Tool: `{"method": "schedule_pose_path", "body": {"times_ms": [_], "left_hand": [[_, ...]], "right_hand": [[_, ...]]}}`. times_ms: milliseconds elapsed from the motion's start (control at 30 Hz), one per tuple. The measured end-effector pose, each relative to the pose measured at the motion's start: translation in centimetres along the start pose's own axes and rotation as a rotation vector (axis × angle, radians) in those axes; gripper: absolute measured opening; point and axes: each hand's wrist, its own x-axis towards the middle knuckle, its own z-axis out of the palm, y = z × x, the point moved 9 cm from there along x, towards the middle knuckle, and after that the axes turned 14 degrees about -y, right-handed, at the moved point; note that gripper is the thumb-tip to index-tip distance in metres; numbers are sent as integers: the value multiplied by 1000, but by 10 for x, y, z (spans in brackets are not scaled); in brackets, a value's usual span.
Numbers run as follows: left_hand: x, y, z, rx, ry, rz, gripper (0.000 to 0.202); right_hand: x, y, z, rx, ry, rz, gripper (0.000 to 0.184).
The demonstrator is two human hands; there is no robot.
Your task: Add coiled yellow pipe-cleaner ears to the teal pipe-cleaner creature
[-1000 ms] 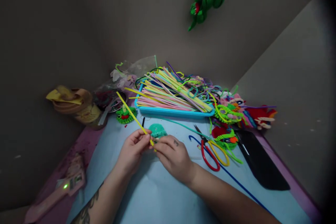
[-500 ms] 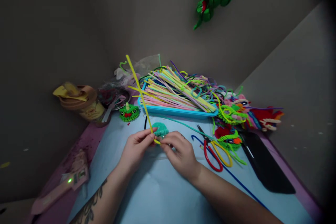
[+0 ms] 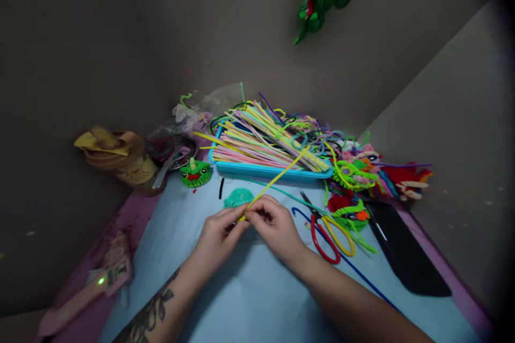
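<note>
My left hand [image 3: 222, 230] and my right hand [image 3: 276, 225] meet at the middle of the table, fingertips pinched on a yellow pipe cleaner [image 3: 277, 177]. Its long free end slants up to the right, over the front of the blue tray. The short end is mostly hidden between my fingers. Just behind my hands lies a teal fuzzy piece [image 3: 238, 197], partly covered by them. A short black strip [image 3: 221, 188] is to its left. To the right of my right hand rest scissors [image 3: 325, 236] with one red and one yellow handle.
A blue tray [image 3: 261, 171] full of pastel pipe cleaners stands behind. Left are a green fuzzy head [image 3: 196, 172], a cup [image 3: 120, 158] and a pink glue gun [image 3: 86, 295]. Right are a dark blue pipe cleaner [image 3: 362, 276], colourful fuzzy figures [image 3: 350, 211] and a black flat object [image 3: 408, 249].
The yellow pipe cleaner's long end has swung from pointing up-left to pointing up-right. My hands have drawn closer together.
</note>
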Motion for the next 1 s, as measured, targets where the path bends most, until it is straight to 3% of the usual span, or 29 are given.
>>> {"method": "schedule_pose_path", "body": {"times_ms": [200, 367, 533, 700, 900, 1000], "left_hand": [[-2, 3, -5, 34, 58, 21, 29], [-3, 5, -1, 39, 43, 72, 31], [-5, 3, 3, -4, -2, 51, 34], [-5, -9, 9, -212, -56, -99, 51], [-3, -13, 17, -483, -79, -151, 56], [-3, -14, 21, -602, -107, -175, 69]], "right_hand": [[0, 9, 3, 77, 2, 56, 8], [-1, 31, 9, 343, -12, 170, 8], [0, 33, 16, 545, -54, 142, 12], [1, 26, 17, 606, -80, 89, 13], [3, 21, 14, 601, -88, 50, 16], [3, 26, 19, 668, -134, 63, 17]]}}
